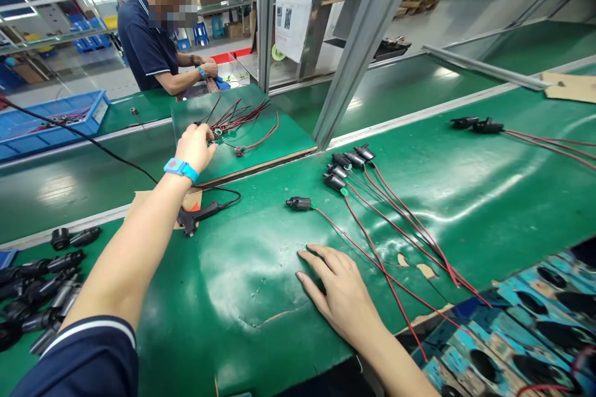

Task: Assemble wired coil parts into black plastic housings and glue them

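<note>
My left hand (195, 147), with a blue wrist strap (180, 167), reaches over the raised green board (279, 136). Its thumb stands apart from the fingers, at the near end of a bundle of red and black wires (242, 113) with small round parts. No held thing shows in it; the fingertips are partly hidden. One small part with a red wire (240, 151) lies to the right. My right hand (338, 288) rests palm down on the green mat, fingers spread and holding nothing. Beyond it lies a black cylindrical housing (298, 203) with a red wire.
Several wired black housings (342, 167) lie beyond my right hand; two more (487, 126) are farther right. A black glue-gun-like tool (200, 217) lies near my left forearm. Black parts (41, 291) pile up at left. A metal post (358, 49) slants upward. A co-worker (153, 43) works opposite.
</note>
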The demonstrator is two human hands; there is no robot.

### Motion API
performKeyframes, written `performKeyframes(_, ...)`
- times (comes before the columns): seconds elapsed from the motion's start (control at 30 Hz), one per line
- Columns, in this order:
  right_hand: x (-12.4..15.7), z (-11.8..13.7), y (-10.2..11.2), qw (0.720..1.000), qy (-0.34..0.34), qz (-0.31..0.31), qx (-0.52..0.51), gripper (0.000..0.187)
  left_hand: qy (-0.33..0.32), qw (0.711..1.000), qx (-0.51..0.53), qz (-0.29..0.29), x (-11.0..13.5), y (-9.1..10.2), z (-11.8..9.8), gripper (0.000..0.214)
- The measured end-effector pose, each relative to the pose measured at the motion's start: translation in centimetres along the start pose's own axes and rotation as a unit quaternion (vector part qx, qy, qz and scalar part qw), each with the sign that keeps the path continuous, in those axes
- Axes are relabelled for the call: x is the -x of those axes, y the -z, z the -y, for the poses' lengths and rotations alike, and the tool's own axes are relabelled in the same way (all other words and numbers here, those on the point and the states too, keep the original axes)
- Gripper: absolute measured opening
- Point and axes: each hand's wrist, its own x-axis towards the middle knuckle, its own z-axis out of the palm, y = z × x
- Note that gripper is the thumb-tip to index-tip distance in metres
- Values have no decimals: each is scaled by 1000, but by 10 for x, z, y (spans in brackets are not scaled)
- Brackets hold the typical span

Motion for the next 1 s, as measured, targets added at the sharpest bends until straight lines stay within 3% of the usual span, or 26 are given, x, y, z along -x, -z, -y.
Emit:
performKeyframes(0.13, -8, 4, 2, 1000, 26, -3, -11, 27, -86, 991, 54, -92, 68, 25, 2, 15)
performKeyframes(0.2, -17, 10, 3, 999, 47, -7, -23, 24, -118, 984, 80, -104, 114, 30, 10, 10)
performKeyframes(0.37, -49, 40, 4, 991, 113, -15, -76, 25, -104, 982, 151, -55, 234, 20, 30, 7)
performKeyframes(0.47, -73, 71, -4, 981, 166, 29, -98, 33, -75, 977, 197, 14, 284, 6, 35, 6)
performKeyframes(0.57, -90, 104, -18, 964, 202, 133, -110, 42, -65, 972, 216, 70, 305, -4, 38, 21)
performKeyframes(0.7, -96, 130, -37, 940, 189, 253, -126, 40, -52, 953, 272, 122, 306, -7, 48, 54)
performKeyframes(0.87, -89, 130, -50, 922, 166, 284, -205, 25, -20, 932, 326, 157, 303, -2, 56, 46)
performKeyframes(1.0, -92, 126, -45, 873, 66, 293, -384, 15, 48, 895, 413, 163, 302, -1, 53, 51)
